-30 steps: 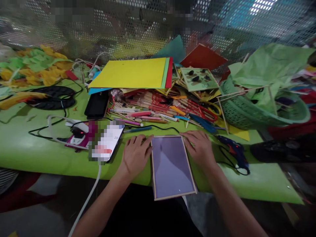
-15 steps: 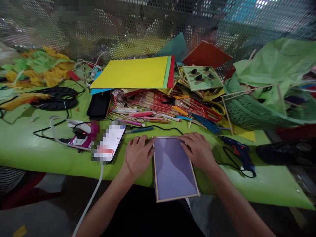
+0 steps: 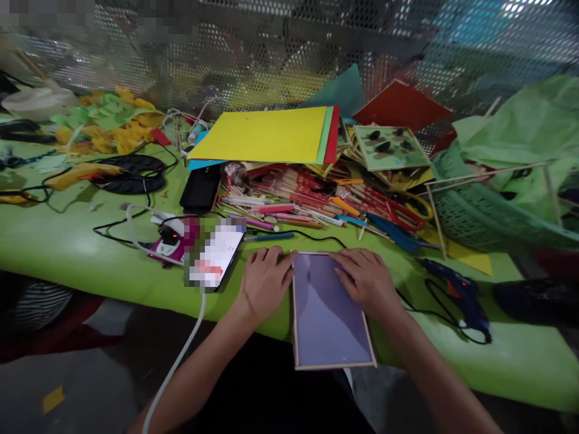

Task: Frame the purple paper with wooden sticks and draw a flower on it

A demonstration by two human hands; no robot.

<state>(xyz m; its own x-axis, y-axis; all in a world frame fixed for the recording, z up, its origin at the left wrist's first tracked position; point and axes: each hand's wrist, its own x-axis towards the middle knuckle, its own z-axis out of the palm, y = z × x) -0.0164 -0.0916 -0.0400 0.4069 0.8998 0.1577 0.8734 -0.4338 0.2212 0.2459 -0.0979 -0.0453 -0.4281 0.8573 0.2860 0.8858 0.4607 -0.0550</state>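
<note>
At the near edge of the green table [image 3: 113, 268], right before your body, lies the purple panel [image 3: 332, 319], bordered with thin wooden strips [image 3: 335, 366], its near end seeming to jut past the edge toward your lap. Your left hand [image 3: 266, 277] rests beside its far left corner, fingers curled close together, index finger and thumb brought to the border. Your right hand [image 3: 364, 277] mirrors it at the far right, lying partly over the panel, fingertips on the far strip. Whether either hand pinches or only presses cannot be told from this view. Holding both far corners probably steadies that strip and keeps it square. The glue gun [image 3: 465, 295], its red light lit, lies to the right of your right arm, likely placed there for easy reach. The sticks [image 3: 294, 187] are heaped beyond your hands, perhaps so the near strip of table serves as working room; the phone [image 3: 215, 259] sits left of your left hand, apart from the panel, its white cable [image 3: 181, 355] hanging over the edge.
</note>
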